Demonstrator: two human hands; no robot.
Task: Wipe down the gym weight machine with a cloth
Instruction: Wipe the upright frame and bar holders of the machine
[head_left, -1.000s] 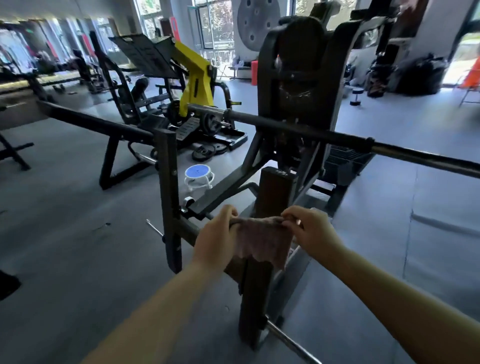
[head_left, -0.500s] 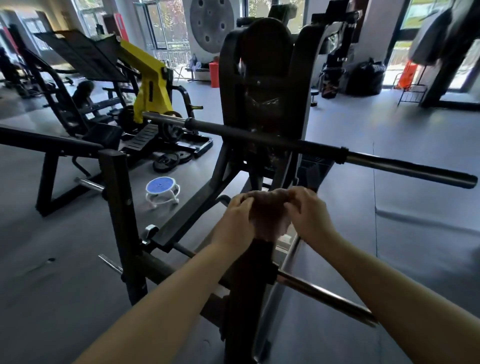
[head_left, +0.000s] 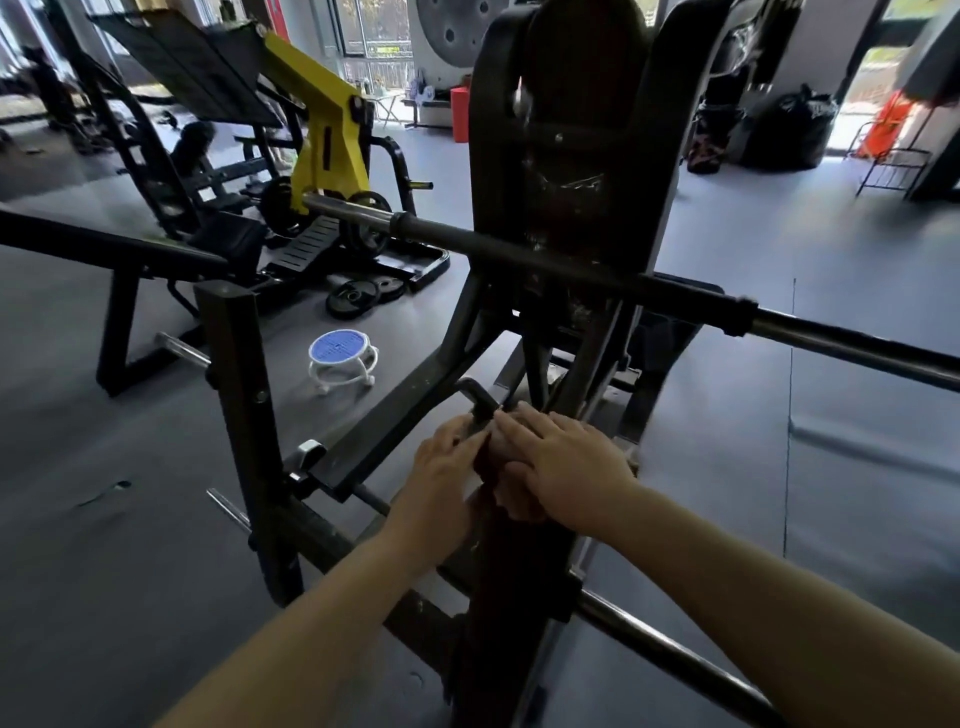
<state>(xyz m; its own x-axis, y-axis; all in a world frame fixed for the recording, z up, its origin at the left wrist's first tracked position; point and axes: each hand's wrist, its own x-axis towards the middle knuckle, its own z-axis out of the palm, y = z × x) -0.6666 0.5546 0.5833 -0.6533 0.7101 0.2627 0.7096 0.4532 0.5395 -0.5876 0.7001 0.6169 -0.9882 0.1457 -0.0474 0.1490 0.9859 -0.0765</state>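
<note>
- Head view: no words or brand names can be read on anything here.
- The weight machine (head_left: 566, 171) is big, black and made of metal, with a long bar (head_left: 519, 249) going across it and a dark post (head_left: 498, 597) standing up in front.
- The cloth (head_left: 511, 499) is pinkish and lies on top of that post, mostly hidden under the hands (only a small bit shows).
- The left hand (head_left: 441, 478) rests on the left side of the post top, fingers pointing forward; I cannot tell if it holds the cloth.
- The right hand (head_left: 561, 462) lies flat on the cloth, fingers straight, pressing down.
- A yellow machine (head_left: 327, 130) and a little blue-topped stool (head_left: 340, 353) stand on the grey floor (head_left: 104, 519).
</note>
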